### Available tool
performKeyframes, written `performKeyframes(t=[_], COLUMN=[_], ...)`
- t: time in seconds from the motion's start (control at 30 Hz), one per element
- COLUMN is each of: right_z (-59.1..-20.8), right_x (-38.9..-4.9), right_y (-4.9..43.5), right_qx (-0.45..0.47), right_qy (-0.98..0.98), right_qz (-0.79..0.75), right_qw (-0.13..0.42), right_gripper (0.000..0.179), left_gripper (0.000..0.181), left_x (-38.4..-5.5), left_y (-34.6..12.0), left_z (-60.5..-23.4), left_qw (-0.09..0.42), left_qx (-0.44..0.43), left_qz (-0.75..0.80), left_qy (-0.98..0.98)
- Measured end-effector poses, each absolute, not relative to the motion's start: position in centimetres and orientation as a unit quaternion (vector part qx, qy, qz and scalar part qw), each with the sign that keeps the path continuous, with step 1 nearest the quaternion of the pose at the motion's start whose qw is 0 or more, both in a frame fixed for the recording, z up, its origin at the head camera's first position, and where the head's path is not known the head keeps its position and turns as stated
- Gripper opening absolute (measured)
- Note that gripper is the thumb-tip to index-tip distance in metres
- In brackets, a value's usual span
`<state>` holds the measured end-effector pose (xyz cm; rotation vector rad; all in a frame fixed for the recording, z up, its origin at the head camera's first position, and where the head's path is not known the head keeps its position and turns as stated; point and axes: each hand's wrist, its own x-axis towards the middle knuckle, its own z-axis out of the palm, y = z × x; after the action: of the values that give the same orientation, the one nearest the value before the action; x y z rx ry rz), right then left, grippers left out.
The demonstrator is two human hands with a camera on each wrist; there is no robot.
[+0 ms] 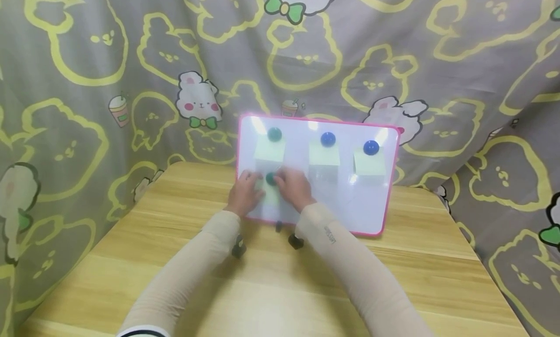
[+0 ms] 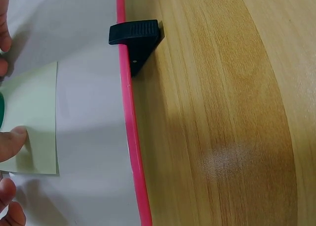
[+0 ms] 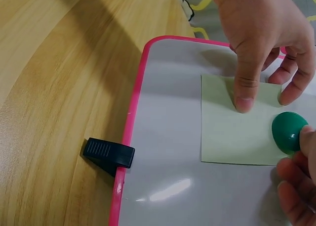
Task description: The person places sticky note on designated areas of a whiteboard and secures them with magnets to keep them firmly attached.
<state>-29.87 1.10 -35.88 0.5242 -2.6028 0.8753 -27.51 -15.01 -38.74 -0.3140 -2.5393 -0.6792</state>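
A pale green sticky note (image 3: 232, 137) lies flat against a pink-framed whiteboard (image 1: 345, 201), below another note near the board's left side. My left hand (image 1: 246, 193) steadies it: the thumb presses on the paper, and the other fingers rest about its left edge. At the note's upper part, a round green magnet (image 3: 288, 132) is pinched by the thumb and fingers of my right hand (image 1: 297, 186). Only a sliver of the magnet shows in the left wrist view, where most of both hands is out of frame.
Along the board's top, a green magnet (image 1: 274, 134) and two blue magnets (image 1: 328, 139) sit on three more notes (image 1: 323, 154). Black clip feet (image 3: 109, 153) stand at the lower edge, on the wooden table (image 1: 271, 288). A patterned curtain (image 1: 245, 50) hangs behind.
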Motion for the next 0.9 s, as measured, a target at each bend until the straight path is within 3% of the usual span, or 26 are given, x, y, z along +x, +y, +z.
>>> performKeyframes(t=[0.9], right_z=[-35.0], right_x=[-29.0], right_y=[3.0], right_qx=[0.241], right_qy=[-0.919], right_qz=[0.246], right_qw=[0.193], right_gripper=[0.014], left_gripper=[0.038], left_x=[-27.3], left_y=[-14.5], left_z=[-38.0], left_qw=[0.225], left_qx=[-0.105], left_qz=[-0.247], left_qy=[-0.937])
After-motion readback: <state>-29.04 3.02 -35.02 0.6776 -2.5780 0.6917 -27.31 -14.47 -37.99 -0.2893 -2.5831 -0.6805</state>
